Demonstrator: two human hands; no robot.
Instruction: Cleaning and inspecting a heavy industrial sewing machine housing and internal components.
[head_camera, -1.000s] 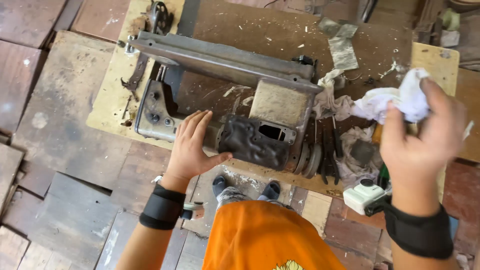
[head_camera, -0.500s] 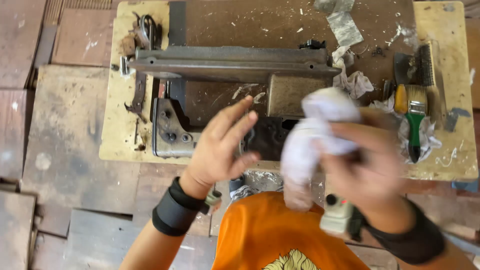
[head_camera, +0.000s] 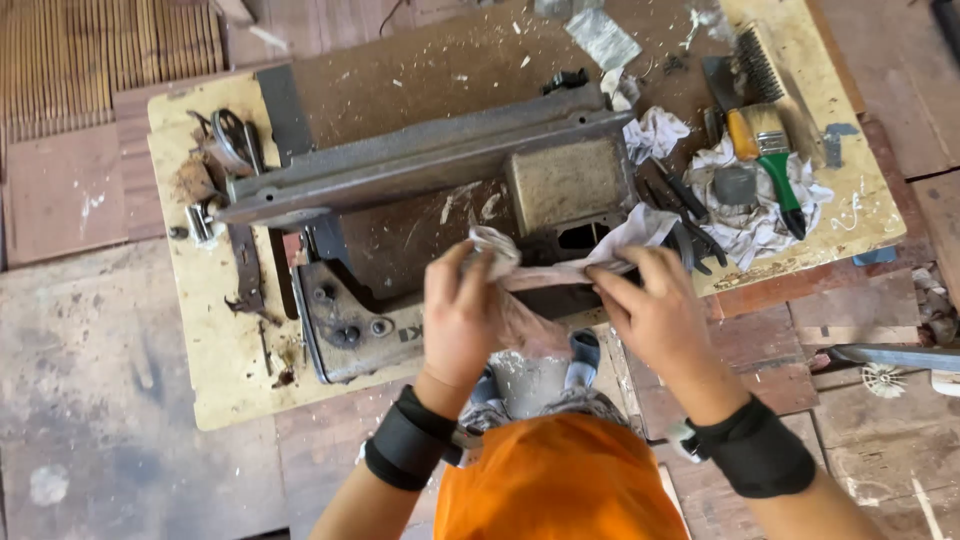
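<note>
- Floor (head_camera: 90, 380) of worn, stained boards lies all around the work, with a slatted panel at the upper left.
- Desk (head_camera: 215, 350), a pale wooden board flecked with paint chips and dust, carries everything else and sits slightly askew in the head view.
- Sewing machine (head_camera: 420, 180), old and grimy, lies tipped on its side across the desk, its long grey bed uppermost and its dark underside facing the person.
- Orange garment (head_camera: 560, 480) of the person fills the bottom middle, with sandalled feet just above it.
- Crumpled white rags (head_camera: 750, 215) lie at the right of the desk, beside the machine's end.
- Rag (head_camera: 555, 270), dirty white and twisted, is stretched between both hands just in front of the machine's underside, above the desk's near edge.
- Left hand (head_camera: 460, 315), with a black wrist band, has its fingers (head_camera: 470, 275) curled tight around one end of the rag.
- Right hand (head_camera: 655, 310), also banded in black, has its fingers (head_camera: 625, 275) pinching the other end of the rag.
- Wire brush (head_camera: 755, 60) lies near the far right corner.
- Paintbrush (head_camera: 770, 150) with a green handle rests on the white rags, just below the wire brush.
</note>
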